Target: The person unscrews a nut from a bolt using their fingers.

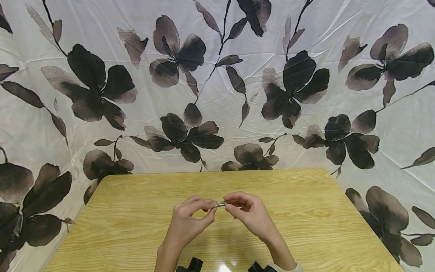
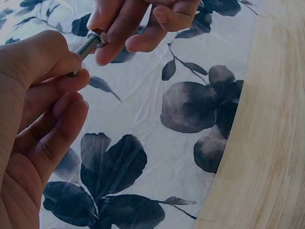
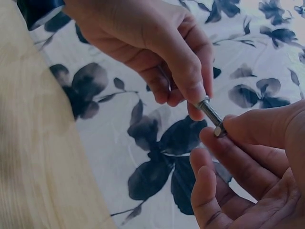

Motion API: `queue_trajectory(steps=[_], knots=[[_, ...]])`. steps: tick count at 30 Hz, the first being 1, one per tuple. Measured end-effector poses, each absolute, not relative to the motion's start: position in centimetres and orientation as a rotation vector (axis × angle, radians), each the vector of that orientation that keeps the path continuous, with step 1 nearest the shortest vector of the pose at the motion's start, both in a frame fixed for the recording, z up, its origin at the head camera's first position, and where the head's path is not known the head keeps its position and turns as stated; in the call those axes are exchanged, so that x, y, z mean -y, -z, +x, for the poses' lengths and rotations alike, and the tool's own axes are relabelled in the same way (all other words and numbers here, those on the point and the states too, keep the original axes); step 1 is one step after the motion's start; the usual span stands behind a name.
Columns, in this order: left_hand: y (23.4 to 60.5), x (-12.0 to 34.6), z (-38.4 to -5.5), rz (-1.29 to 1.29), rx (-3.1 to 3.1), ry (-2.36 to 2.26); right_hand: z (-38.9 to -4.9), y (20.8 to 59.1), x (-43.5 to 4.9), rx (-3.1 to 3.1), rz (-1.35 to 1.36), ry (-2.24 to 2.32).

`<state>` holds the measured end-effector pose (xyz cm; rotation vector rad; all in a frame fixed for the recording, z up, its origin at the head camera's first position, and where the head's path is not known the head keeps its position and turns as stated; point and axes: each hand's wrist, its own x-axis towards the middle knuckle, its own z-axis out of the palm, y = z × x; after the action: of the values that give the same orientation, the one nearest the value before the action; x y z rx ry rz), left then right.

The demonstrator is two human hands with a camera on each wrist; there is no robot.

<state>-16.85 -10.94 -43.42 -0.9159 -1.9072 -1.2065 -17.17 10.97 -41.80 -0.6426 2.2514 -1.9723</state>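
Observation:
A short silver threaded bolt [image 3: 211, 112] bridges the two hands above the table, tilted in both wrist views. My left hand [image 1: 190, 217] pinches one end between thumb and index finger, covering part of it. At the other end sits a small hex nut [image 2: 101, 39], pinched by my right hand [image 1: 249, 215] with thumb and fingertips. Threads show between the two grips. In the right wrist view the nut lies against the right thumb, and the right hand's other fingers are loosely bent.
Beneath the hands is a light wood-grain table [image 1: 129, 211]. A white cloth with dark flowers [image 1: 238, 94] hangs behind it and down its sides. Black wrist mounts [image 1: 193, 264] show at the bottom edge of the head view.

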Motion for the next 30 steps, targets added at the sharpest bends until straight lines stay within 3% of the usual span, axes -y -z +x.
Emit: queue_trajectory(steps=[30], knots=[[43.59,11.07,-17.05,-0.919,1.901,1.181,-17.4,41.84,-11.12,-2.291,-0.562,1.899]])
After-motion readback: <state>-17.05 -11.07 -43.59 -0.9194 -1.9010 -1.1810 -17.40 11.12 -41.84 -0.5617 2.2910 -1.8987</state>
